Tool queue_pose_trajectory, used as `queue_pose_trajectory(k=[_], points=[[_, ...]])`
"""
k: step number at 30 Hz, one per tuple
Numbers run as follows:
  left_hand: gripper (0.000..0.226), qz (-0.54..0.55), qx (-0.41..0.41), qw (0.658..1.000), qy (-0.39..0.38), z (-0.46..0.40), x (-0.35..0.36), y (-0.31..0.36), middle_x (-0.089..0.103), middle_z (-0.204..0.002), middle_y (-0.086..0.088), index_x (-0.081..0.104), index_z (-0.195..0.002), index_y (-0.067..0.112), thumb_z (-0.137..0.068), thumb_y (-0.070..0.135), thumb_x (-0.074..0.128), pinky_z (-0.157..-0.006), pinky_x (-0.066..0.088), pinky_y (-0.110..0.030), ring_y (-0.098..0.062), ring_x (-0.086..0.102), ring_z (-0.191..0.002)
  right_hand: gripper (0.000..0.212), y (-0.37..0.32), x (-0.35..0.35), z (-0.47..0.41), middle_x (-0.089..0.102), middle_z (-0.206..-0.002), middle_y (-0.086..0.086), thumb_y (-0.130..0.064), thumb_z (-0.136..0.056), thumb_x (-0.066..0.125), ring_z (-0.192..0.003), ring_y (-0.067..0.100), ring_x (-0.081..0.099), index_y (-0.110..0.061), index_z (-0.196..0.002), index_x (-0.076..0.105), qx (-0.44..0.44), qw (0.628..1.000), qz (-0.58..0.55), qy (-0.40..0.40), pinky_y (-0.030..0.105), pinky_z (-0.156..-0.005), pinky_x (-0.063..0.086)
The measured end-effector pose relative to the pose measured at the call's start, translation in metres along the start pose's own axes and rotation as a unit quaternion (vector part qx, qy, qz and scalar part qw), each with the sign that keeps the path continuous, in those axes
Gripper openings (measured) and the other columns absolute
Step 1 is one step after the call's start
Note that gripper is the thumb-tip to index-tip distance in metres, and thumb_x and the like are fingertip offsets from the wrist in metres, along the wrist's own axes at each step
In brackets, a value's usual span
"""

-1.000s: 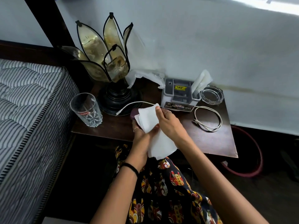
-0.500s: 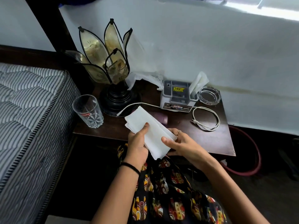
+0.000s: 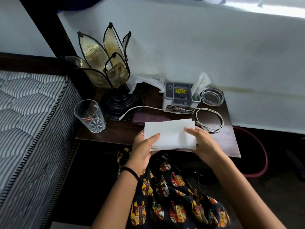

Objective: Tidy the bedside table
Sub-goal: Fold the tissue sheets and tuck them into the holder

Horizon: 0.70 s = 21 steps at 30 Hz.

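Observation:
A folded stack of white tissue (image 3: 171,133) is held level over the front edge of the dark wooden bedside table (image 3: 229,139). My left hand (image 3: 143,147) grips its left end, thumb on top. My right hand (image 3: 201,141) grips its right end. Just behind the tissue lies a dark purple case (image 3: 143,118). A white cable (image 3: 212,119) is coiled at the right. At the back stands a grey organiser box (image 3: 179,100) with tissue sticking out of it. Crumpled white tissue (image 3: 145,80) lies against the wall.
A petal-shaped lamp (image 3: 107,70) on a black base stands back left, with a drinking glass (image 3: 90,115) in front of it. A glass ashtray (image 3: 212,96) sits back right. The striped mattress (image 3: 28,123) borders the left. A red basin (image 3: 259,156) is on the floor at right.
The tissue stack has been turned from a slant to lie level, and each hand now grips one end. The purple case behind it has come into view.

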<state>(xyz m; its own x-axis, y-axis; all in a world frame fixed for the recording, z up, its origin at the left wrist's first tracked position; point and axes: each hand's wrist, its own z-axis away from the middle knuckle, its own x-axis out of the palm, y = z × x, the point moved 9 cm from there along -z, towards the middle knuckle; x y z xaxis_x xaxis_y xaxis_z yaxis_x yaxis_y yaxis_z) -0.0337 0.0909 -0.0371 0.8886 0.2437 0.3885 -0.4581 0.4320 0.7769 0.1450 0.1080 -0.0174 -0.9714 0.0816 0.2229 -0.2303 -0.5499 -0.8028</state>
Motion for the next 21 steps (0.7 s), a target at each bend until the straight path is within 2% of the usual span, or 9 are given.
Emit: queue_pose_trajectory(k=[3, 6, 9, 12, 15, 18, 21], points=[[0.03, -0.025, -0.028, 0.999, -0.015, 0.0, 0.007, -0.008, 0.067, -0.111, -0.007, 0.058, -0.112, 0.015, -0.084, 0.007, 0.066, -0.071, 0.056, -0.036, -0.025, 0.064, -0.101, 0.018, 0.005, 0.007, -0.002, 0.075, -0.1, 0.007, -0.014, -0.094, 0.052, -0.088, 0.022, 0.073, -0.013, -0.105, 0.066, 0.008, 1.0, 0.007, -0.024, 0.033, -0.07, 0.059], [0.021, -0.028, -0.035, 0.999, -0.025, 0.0, 0.013, -0.01, 0.069, -0.106, -0.003, 0.06, -0.104, 0.021, -0.086, 0.011, 0.065, -0.066, 0.057, -0.035, -0.022, 0.066, -0.097, 0.021, 0.012, 0.013, -0.003, 0.074, -0.108, 0.009, -0.016, -0.094, 0.054, -0.098, 0.025, 0.071, -0.011, -0.113, 0.063, 0.019, 0.999, -0.003, -0.045, 0.035, -0.077, 0.059], [0.013, -0.009, -0.04, 0.999, 0.012, -0.002, 0.006, -0.009, 0.068, -0.105, -0.005, 0.059, -0.101, 0.021, -0.089, 0.015, 0.061, -0.064, 0.056, -0.035, -0.023, 0.065, -0.096, 0.022, 0.013, 0.004, -0.004, 0.074, -0.106, 0.009, -0.009, -0.092, 0.054, -0.091, 0.023, 0.071, -0.01, -0.112, 0.063, 0.016, 1.0, 0.001, -0.023, 0.034, -0.071, 0.059], [0.018, -0.021, -0.04, 0.998, 0.032, -0.003, -0.001, -0.008, 0.067, -0.106, -0.007, 0.058, -0.108, 0.017, -0.089, 0.017, 0.06, -0.063, 0.055, -0.033, -0.022, 0.065, -0.095, 0.025, 0.009, -0.001, -0.003, 0.075, -0.099, 0.008, 0.004, -0.089, 0.051, -0.084, 0.019, 0.072, -0.01, -0.103, 0.067, 0.001, 0.999, 0.01, -0.033, 0.033, -0.064, 0.061], [0.018, -0.037, -0.023, 0.999, 0.006, -0.002, 0.001, -0.004, 0.068, -0.104, -0.004, 0.061, -0.106, 0.019, -0.089, 0.013, 0.06, -0.058, 0.054, -0.027, -0.021, 0.065, -0.093, 0.029, 0.002, -0.006, 0.0, 0.076, -0.092, 0.005, 0.009, -0.088, 0.051, -0.08, 0.017, 0.074, -0.012, -0.095, 0.071, -0.012, 0.998, -0.016, -0.052, 0.029, -0.059, 0.058], [0.019, -0.024, -0.014, 0.999, -0.019, -0.002, 0.007, -0.001, 0.069, -0.098, 0.0, 0.063, -0.099, 0.021, -0.088, 0.005, 0.059, -0.054, 0.054, -0.023, -0.016, 0.066, -0.087, 0.036, -0.004, -0.012, 0.001, 0.077, -0.089, 0.004, 0.01, -0.087, 0.052, -0.078, 0.015, 0.074, -0.015, -0.082, 0.077, -0.018, 0.997, -0.024, -0.068, 0.026, -0.062, 0.059], [0.023, -0.023, -0.01, 0.999, -0.031, 0.0, 0.01, 0.003, 0.067, -0.094, 0.0, 0.067, -0.088, 0.022, -0.087, 0.001, 0.059, -0.052, 0.054, -0.022, -0.017, 0.064, -0.088, 0.037, -0.008, -0.017, 0.0, 0.076, -0.082, 0.003, 0.011, -0.087, 0.051, -0.071, 0.012, 0.072, -0.014, -0.076, 0.077, -0.03, 0.996, -0.02, -0.083, 0.022, -0.064, 0.059]])
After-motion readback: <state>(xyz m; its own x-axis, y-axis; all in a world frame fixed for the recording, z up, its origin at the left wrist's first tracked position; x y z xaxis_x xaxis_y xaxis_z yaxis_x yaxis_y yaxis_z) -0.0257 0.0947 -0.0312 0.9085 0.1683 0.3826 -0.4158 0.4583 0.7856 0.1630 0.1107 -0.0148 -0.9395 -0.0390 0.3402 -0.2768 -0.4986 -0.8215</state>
